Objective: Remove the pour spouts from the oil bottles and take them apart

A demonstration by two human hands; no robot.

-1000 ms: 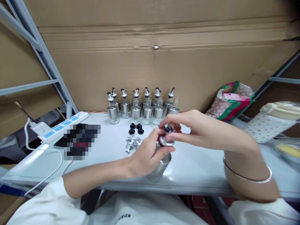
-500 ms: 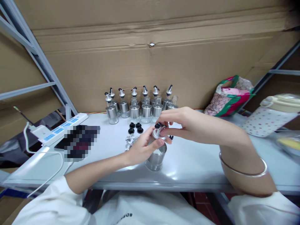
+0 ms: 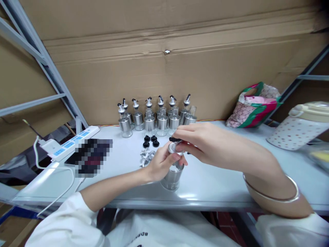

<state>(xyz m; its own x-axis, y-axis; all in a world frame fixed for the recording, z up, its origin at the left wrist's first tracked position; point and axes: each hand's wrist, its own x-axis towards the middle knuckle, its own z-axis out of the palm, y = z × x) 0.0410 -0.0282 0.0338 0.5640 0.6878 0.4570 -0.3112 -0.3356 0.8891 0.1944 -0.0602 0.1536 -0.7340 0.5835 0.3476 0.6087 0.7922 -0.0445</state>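
Note:
A glass bottle with a steel sleeve (image 3: 171, 179) stands upright near the table's front edge. My left hand (image 3: 161, 163) is closed round its neck. On top of the bottle sits a silver pour spout with a black flip lid (image 3: 173, 146); my right hand (image 3: 196, 142) grips it from above, its fingers partly hiding it. Just behind my left hand lie several black stoppers (image 3: 151, 141) and some loose silver spout parts (image 3: 146, 157). Further back stand several similar bottles (image 3: 162, 123), some with spouts fitted and some with bare necks.
At the left are a white power strip (image 3: 74, 142), a charger with a cable (image 3: 50, 146) and a blurred-out dark device (image 3: 89, 156). A patterned bag (image 3: 253, 106) and a dotted white jug (image 3: 295, 128) stand at the right. Cardboard (image 3: 180, 75) walls the back.
My right hand has turned a little on the spout, and the black lid now points more to the left. The view has shifted slightly; my left hand keeps its hold on the neck.

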